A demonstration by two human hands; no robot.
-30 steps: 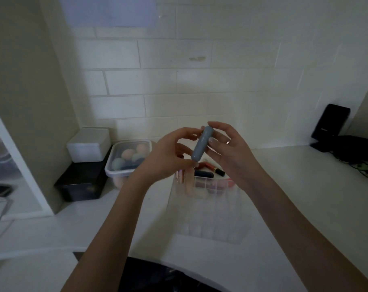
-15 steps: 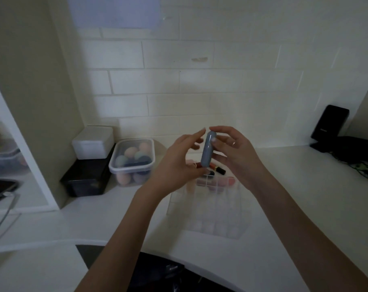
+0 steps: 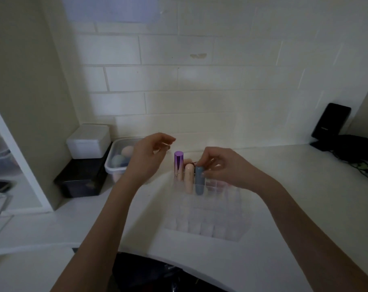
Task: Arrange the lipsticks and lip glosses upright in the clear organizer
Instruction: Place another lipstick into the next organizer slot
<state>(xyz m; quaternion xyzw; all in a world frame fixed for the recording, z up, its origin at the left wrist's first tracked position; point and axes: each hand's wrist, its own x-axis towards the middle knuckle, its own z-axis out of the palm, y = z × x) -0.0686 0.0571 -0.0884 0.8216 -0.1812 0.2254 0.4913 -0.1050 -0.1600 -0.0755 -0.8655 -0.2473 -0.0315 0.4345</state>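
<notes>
A clear organizer (image 3: 208,226) with many small cells stands on the white counter in front of me. Three tubes stand upright in its far row: a purple-capped lipstick (image 3: 178,164), a peach tube (image 3: 189,178) and a grey-blue tube (image 3: 199,180). My right hand (image 3: 223,167) pinches the top of the grey-blue tube, which sits in a cell. My left hand (image 3: 149,157) hovers left of the purple lipstick, fingers apart, holding nothing. Behind the organizer a reddish lipstick (image 3: 192,163) peeks out, mostly hidden by my right hand.
At the left stand a clear tub of makeup sponges (image 3: 120,161), a white box (image 3: 87,141) on a black box (image 3: 82,180), and a shelf unit. A black device (image 3: 330,121) and dark cables (image 3: 355,157) lie at the far right. A tiled wall rises behind.
The grey-blue tube, held up between both hands before, has come down into a far-row cell. My left hand let go of it and moved left; my right hand stays on its top.
</notes>
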